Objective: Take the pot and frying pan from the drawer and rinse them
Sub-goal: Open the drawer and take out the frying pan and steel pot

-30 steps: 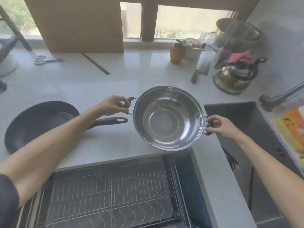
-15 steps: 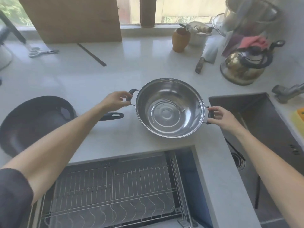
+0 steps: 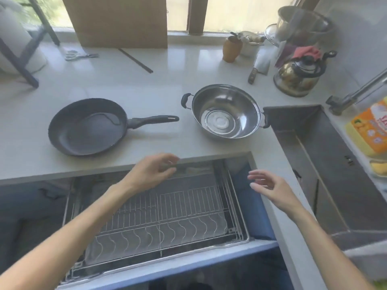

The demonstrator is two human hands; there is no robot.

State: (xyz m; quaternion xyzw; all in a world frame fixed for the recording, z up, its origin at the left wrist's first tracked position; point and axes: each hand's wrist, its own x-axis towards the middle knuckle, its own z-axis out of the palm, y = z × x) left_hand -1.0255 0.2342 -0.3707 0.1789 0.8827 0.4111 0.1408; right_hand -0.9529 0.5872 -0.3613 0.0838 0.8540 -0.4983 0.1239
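A steel pot (image 3: 225, 115) with two black handles stands on the pale countertop (image 3: 159, 84), just left of the sink (image 3: 326, 155). The black frying pan (image 3: 88, 127) lies to its left, handle pointing right toward the pot. Below the counter edge the drawer (image 3: 163, 266) is pulled out, with only a wire rack (image 3: 165, 214) inside. My left hand (image 3: 152, 171) hovers over the drawer's back edge, fingers loosely apart and holding nothing. My right hand (image 3: 270, 190) hangs open over the drawer's right side, near the counter corner.
A kettle (image 3: 297, 77), a cleaver (image 3: 258, 69) and a brown jar (image 3: 231, 49) stand at the back right. The tap (image 3: 356, 94) reaches over the sink, with yellow sponge packs (image 3: 370, 129) on its right rim. Scissors (image 3: 77, 55) and a cardboard sheet (image 3: 117, 21) sit at the back.
Both hands let go of the pot's handles and drew back over the open drawer. The pot now rests on the counter by the sink.
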